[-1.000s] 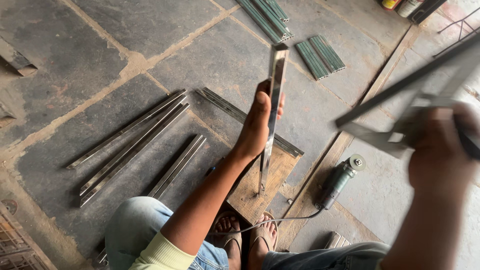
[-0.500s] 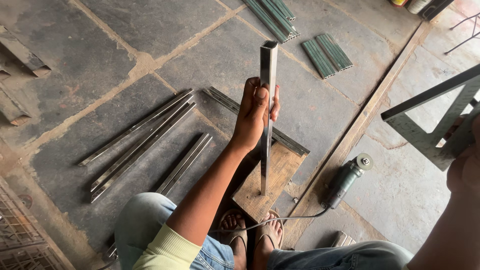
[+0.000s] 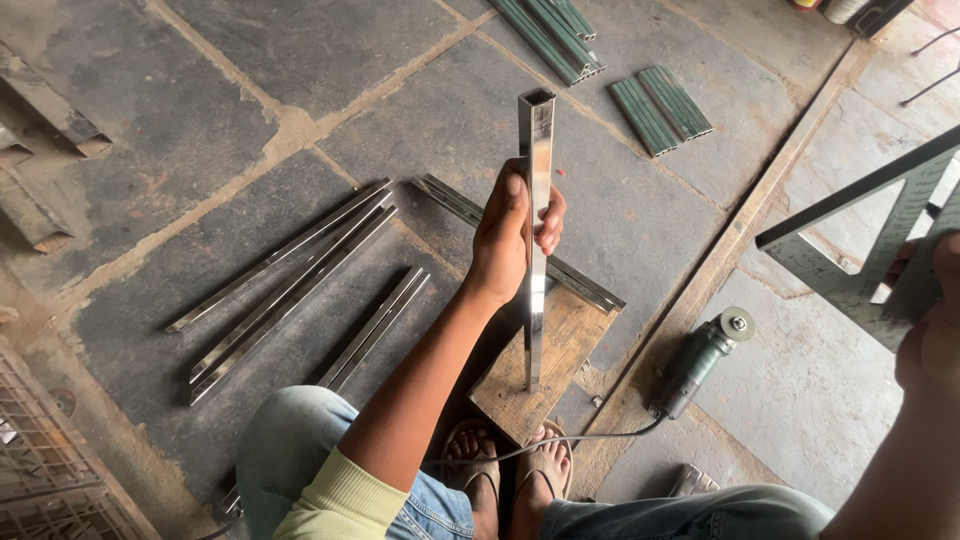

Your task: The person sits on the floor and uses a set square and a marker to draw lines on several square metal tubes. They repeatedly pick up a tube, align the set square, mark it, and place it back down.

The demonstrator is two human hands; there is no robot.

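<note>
My left hand [image 3: 512, 238] is wrapped around a shiny square steel tube [image 3: 536, 135] just above its middle. The tube stands almost upright, with its lower end resting on a wooden board [image 3: 565, 345] on the floor and its open top end facing me. At the right edge of the view, my right hand [image 3: 930, 345] grips a grey metal square frame [image 3: 850, 265], held up in the air well away from the tube. My feet in sandals [image 3: 505, 470] rest just below the board.
An angle grinder [image 3: 700, 360] with its cable lies right of the board. Several steel tubes [image 3: 290, 275] lie on the stone floor to the left, and a flat steel strip [image 3: 590, 285] runs behind the board. Green metal pieces [image 3: 660, 108] lie farther back, and a wire grate [image 3: 50, 480] sits at bottom left.
My right hand and the metal frame have moved right toward the edge of view. The tube in my left hand has shifted from tilted to nearly upright.
</note>
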